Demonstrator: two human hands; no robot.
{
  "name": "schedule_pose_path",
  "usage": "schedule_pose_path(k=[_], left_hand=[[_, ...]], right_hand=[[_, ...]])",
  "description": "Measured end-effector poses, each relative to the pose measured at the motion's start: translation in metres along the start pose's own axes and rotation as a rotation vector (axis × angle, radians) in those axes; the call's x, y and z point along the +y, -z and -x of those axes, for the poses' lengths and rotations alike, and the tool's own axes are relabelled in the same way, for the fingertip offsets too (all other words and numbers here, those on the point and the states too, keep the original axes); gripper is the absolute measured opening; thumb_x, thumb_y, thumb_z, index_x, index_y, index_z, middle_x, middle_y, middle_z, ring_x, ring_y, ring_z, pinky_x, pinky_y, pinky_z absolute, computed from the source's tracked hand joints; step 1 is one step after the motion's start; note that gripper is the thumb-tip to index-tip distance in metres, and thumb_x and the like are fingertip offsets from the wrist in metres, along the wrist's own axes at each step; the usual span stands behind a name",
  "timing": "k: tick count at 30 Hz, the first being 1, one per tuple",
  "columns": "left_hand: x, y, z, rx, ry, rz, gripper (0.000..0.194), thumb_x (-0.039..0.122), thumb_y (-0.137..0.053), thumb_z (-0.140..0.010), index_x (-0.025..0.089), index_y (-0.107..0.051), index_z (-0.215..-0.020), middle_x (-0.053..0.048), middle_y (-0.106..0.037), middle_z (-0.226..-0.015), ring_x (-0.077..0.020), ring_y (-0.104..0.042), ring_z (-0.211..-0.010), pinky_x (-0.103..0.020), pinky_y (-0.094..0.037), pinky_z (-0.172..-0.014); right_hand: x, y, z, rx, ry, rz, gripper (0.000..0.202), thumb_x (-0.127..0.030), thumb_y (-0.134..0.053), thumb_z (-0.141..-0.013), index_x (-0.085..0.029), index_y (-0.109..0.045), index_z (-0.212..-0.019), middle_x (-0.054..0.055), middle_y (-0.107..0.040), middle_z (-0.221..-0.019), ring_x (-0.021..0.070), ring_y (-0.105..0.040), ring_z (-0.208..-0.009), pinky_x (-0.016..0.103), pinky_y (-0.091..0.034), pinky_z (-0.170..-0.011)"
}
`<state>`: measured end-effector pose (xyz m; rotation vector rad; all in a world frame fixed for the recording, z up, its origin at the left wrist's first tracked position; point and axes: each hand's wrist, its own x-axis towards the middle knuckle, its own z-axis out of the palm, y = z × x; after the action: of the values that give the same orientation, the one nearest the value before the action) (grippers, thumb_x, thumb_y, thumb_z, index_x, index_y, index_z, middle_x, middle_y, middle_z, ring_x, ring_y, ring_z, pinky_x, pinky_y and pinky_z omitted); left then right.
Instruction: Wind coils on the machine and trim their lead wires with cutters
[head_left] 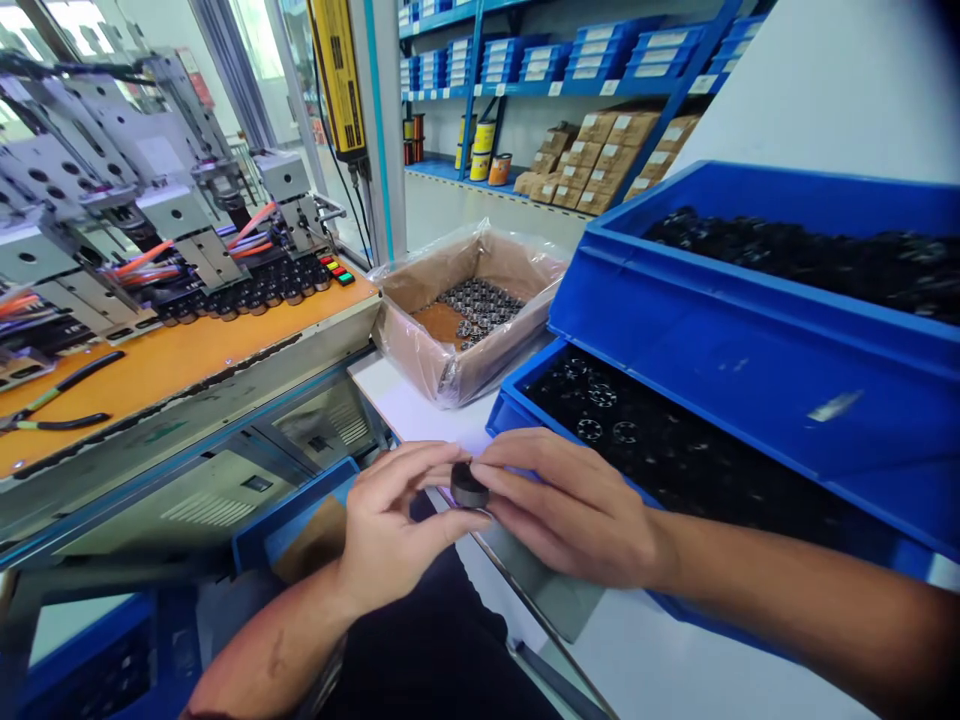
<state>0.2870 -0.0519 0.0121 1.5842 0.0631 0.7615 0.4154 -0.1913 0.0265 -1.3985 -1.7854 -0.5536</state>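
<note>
Between my two hands is a small black cylindrical part [469, 487], held above my lap by the table's edge. My left hand [401, 520] grips it with thumb below and fingers along the far side. From the right, my right hand [574, 505] closes its fingertips on the same part. How far the fingers wrap its back is hidden. Close beyond my right hand stands a blue bin [517, 405] holding many black ring-shaped pieces [589, 430].
Another blue bin [720, 330] of black parts is stacked above at the right. A plastic-lined cardboard box [442, 375] holds metal pieces [487, 305]. At left, pliers [60, 395] lie on an orange bench [202, 360] beside a machine [202, 250]. Shelves [442, 95] stand behind.
</note>
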Motion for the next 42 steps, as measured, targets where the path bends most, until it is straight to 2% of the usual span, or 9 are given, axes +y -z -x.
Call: schedule_pose_path(k=[3, 6, 9, 14, 21, 24, 28, 33, 42], left_hand=[[0.006, 0.012, -0.004, -0.095, -0.287, -0.305, 0.037, 0.016, -0.088, -0.061, 0.021, -0.078, -0.097, -0.007, -0.079, -0.087, -0.019, -0.074, -0.075, -0.027, -0.061, -0.071], [0.008, 0.014, -0.003, -0.096, -0.356, -0.373, 0.034, 0.017, -0.086, -0.066, 0.022, -0.078, -0.099, -0.007, -0.079, -0.084, -0.0183, -0.074, -0.072, -0.028, -0.06, -0.073], [0.004, 0.007, 0.004, -0.047, -0.187, -0.231, 0.029, 0.019, -0.083, -0.07, 0.022, -0.079, -0.099, -0.008, -0.079, -0.089, -0.0191, -0.074, -0.078, -0.028, -0.06, -0.074], [-0.012, -0.005, 0.01, -0.116, 0.279, 0.403, 0.037, 0.03, -0.078, -0.078, 0.023, -0.073, -0.114, -0.008, -0.076, -0.101, -0.0192, -0.073, -0.091, -0.028, -0.058, -0.082], [-0.025, -0.006, 0.004, -0.14, 0.435, 0.545, 0.046, 0.043, -0.081, -0.071, 0.019, -0.069, -0.109, -0.007, -0.074, -0.087, -0.0174, -0.07, -0.079, -0.031, -0.057, -0.078], [-0.027, 0.0, 0.004, -0.194, 0.324, 0.465, 0.039, 0.041, -0.07, -0.084, 0.021, -0.066, -0.118, -0.009, -0.074, -0.095, -0.0176, -0.07, -0.086, -0.032, -0.055, -0.083], [-0.025, 0.011, 0.0, -0.205, -0.056, 0.046, 0.039, 0.027, -0.073, -0.083, 0.026, -0.067, -0.122, -0.01, -0.069, -0.115, -0.0214, -0.064, -0.107, -0.033, -0.05, -0.094], [-0.018, 0.016, -0.008, -0.177, -0.39, -0.284, 0.043, 0.017, -0.078, -0.076, 0.024, -0.069, -0.118, -0.009, -0.071, -0.103, -0.0184, -0.067, -0.092, -0.03, -0.054, -0.081], [-0.02, 0.007, -0.001, -0.087, -0.42, -0.317, 0.028, 0.022, -0.075, -0.08, 0.023, -0.073, -0.108, -0.007, -0.074, -0.086, -0.0185, -0.069, -0.077, -0.031, -0.054, -0.071]], right_hand=[[-0.004, 0.001, -0.001, -0.011, -0.045, -0.095, 0.027, -0.001, -0.057, -0.086, -0.009, -0.058, -0.111, 0.013, -0.065, -0.098, 0.0185, -0.064, -0.094, 0.033, -0.061, -0.079], [-0.008, 0.003, -0.002, -0.05, -0.094, -0.13, 0.027, -0.003, -0.055, -0.088, -0.011, -0.058, -0.113, 0.011, -0.066, -0.097, 0.0171, -0.064, -0.092, 0.03, -0.061, -0.078], [-0.009, 0.003, -0.003, -0.045, -0.1, -0.106, 0.028, -0.005, -0.056, -0.088, -0.013, -0.058, -0.115, 0.011, -0.065, -0.097, 0.0181, -0.064, -0.092, 0.032, -0.06, -0.077], [-0.004, 0.001, -0.002, 0.009, -0.062, -0.045, 0.024, -0.006, -0.059, -0.086, -0.012, -0.058, -0.11, 0.012, -0.062, -0.096, 0.0208, -0.061, -0.092, 0.038, -0.058, -0.076], [0.003, 0.0, -0.002, -0.003, -0.103, -0.084, 0.028, -0.012, -0.061, -0.089, -0.014, -0.057, -0.116, 0.012, -0.064, -0.099, 0.0214, -0.062, -0.095, 0.038, -0.058, -0.08], [0.005, 0.0, -0.002, -0.017, -0.123, -0.094, 0.025, -0.012, -0.06, -0.09, -0.017, -0.058, -0.114, 0.01, -0.065, -0.097, 0.0201, -0.064, -0.093, 0.037, -0.058, -0.079], [0.006, 0.0, -0.001, -0.017, -0.131, -0.078, 0.024, -0.011, -0.06, -0.089, -0.016, -0.058, -0.113, 0.011, -0.065, -0.097, 0.0203, -0.064, -0.093, 0.037, -0.059, -0.078], [0.003, -0.002, -0.001, -0.042, -0.112, -0.109, 0.024, -0.008, -0.058, -0.089, -0.013, -0.057, -0.113, 0.011, -0.064, -0.094, 0.0192, -0.062, -0.091, 0.036, -0.059, -0.076], [0.002, -0.002, 0.001, -0.08, -0.094, -0.129, 0.02, -0.004, -0.055, -0.089, -0.009, -0.058, -0.108, 0.011, -0.063, -0.094, 0.0184, -0.06, -0.09, 0.033, -0.058, -0.078]])
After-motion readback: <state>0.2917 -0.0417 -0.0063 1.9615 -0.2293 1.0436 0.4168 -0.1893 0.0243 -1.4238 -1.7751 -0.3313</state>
